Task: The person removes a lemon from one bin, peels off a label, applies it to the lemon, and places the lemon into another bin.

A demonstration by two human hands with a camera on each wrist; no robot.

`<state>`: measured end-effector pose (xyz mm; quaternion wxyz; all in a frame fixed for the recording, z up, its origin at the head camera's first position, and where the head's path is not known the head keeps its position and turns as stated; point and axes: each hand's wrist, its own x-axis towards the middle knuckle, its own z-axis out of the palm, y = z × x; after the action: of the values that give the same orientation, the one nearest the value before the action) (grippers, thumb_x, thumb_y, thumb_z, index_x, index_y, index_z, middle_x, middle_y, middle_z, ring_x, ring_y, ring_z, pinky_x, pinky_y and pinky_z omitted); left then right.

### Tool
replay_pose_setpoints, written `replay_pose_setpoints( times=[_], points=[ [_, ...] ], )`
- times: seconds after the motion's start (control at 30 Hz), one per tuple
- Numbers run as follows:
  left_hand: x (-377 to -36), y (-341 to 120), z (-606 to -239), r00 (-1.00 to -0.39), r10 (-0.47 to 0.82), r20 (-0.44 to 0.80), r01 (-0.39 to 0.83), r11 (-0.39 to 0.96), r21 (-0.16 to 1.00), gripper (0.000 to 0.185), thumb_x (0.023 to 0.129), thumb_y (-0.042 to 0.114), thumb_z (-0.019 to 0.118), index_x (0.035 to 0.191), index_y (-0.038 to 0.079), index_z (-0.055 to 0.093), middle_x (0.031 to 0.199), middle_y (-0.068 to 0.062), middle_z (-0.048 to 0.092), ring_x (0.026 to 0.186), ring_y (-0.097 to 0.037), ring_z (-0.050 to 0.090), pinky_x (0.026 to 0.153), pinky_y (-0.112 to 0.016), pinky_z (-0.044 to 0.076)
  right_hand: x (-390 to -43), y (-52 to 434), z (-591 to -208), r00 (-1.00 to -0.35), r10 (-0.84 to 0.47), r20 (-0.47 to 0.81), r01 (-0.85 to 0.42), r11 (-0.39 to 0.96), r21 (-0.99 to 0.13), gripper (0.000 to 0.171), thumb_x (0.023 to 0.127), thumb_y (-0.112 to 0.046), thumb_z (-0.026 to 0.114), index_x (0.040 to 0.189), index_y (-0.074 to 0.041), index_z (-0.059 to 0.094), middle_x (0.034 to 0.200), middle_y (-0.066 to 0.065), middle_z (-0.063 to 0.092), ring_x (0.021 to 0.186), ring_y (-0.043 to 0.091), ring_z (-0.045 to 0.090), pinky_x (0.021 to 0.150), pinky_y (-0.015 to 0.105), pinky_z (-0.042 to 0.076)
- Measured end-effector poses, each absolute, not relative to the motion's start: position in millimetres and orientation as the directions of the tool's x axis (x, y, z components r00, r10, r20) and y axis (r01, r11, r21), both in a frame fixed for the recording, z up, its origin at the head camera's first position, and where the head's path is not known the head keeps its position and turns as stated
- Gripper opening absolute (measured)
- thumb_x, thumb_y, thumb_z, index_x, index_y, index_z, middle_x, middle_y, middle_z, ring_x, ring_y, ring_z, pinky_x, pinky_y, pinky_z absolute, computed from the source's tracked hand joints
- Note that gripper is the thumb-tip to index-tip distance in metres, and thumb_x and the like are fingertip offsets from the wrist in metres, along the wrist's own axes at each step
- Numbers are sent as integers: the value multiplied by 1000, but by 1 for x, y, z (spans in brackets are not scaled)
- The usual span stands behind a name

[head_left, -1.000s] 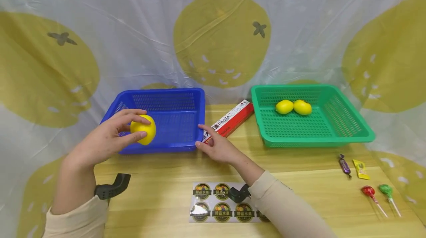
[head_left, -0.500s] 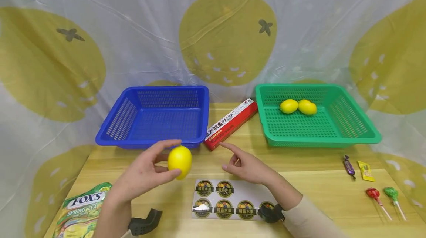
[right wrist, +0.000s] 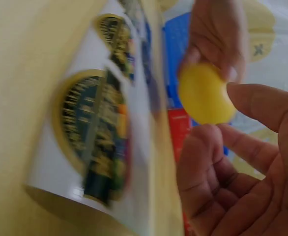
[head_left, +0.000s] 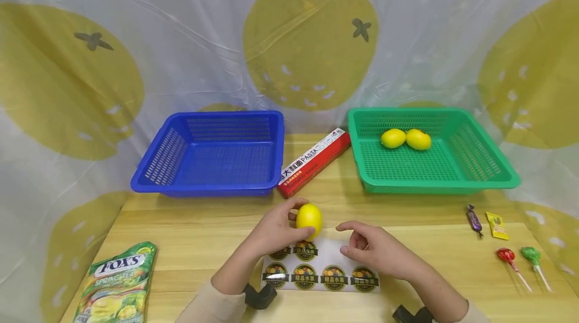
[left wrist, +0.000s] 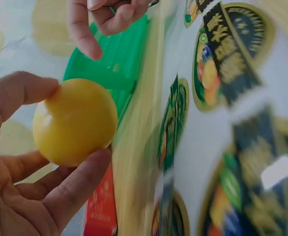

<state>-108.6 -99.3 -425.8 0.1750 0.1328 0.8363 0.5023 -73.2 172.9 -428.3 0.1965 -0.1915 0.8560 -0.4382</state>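
Observation:
My left hand (head_left: 276,230) pinches a yellow lemon (head_left: 309,221) between thumb and fingers, above the top edge of a white sticker sheet (head_left: 326,262). In the left wrist view the lemon (left wrist: 75,123) shows its smooth round side. My right hand (head_left: 377,250) hovers just to the right of the lemon over the sheet, holding nothing, with its index finger extended and the other fingers bent. The right wrist view has the lemon (right wrist: 203,93) beyond the right thumb and fingertips; the head view shows a gap between them. Round black-and-gold fruit labels cover the sheet.
A blue basket (head_left: 208,190) stands at the back left. The green basket (head_left: 441,185) at the back right holds two lemons (head_left: 405,139). Between them lies a red pasta box (head_left: 314,162). A green FOX'S bag (head_left: 117,283) lies front left; wrapped candies (head_left: 475,220) and lollipops (head_left: 506,255) lie right.
My left hand has carried the lemon from over the blue basket rightward and nearer, to the sticker sheet. The right hand has left the basket's rim and moved right and nearer.

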Motion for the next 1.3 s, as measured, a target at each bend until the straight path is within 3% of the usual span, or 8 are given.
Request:
replay_pose_setpoints(
  times=[0.23,0.57,1.03,1.17,1.3],
  points=[
    [-130,-77,-440,-908,393,-144,62,466,882,60,83,33,84,132,9,57,116,-12,68,97,-24,68,76,-32,57,-76,168,-445,-809,-555,-195,-178,547,-818,43,93,-29,75,131,-10,65,81,-5,59,63,2,50,58,21,46],
    [-131,-68,-451,-938,306,-163,24,526,850,55,82,42,84,121,11,60,99,-7,66,85,-18,60,75,-32,51,-77,171,-452,-799,-576,-174,-341,672,-658,40,85,-21,83,123,-14,72,77,-11,51,67,0,42,60,21,39],
    [-129,-71,-452,-942,300,-153,46,564,825,62,85,46,79,131,10,59,108,-9,67,94,-19,61,82,-36,53,-74,172,-453,-812,-559,-166,-342,688,-640,41,83,-24,84,122,-18,72,78,-10,51,68,0,42,60,21,38],
    [-127,-74,-451,-938,305,-164,42,570,820,72,83,49,81,139,11,54,120,-11,66,100,-19,63,87,-39,54,-74,172,-453,-814,-559,-159,-344,684,-644,41,83,-25,84,122,-18,72,77,-10,51,68,0,41,60,21,38],
    [-120,-86,-448,-934,305,-185,39,603,797,79,79,54,82,140,13,53,130,-11,62,93,-16,66,84,-38,55,-74,172,-454,-817,-552,-164,-337,688,-642,41,84,-24,84,122,-17,72,77,-11,51,67,0,42,60,21,38]
  ],
)
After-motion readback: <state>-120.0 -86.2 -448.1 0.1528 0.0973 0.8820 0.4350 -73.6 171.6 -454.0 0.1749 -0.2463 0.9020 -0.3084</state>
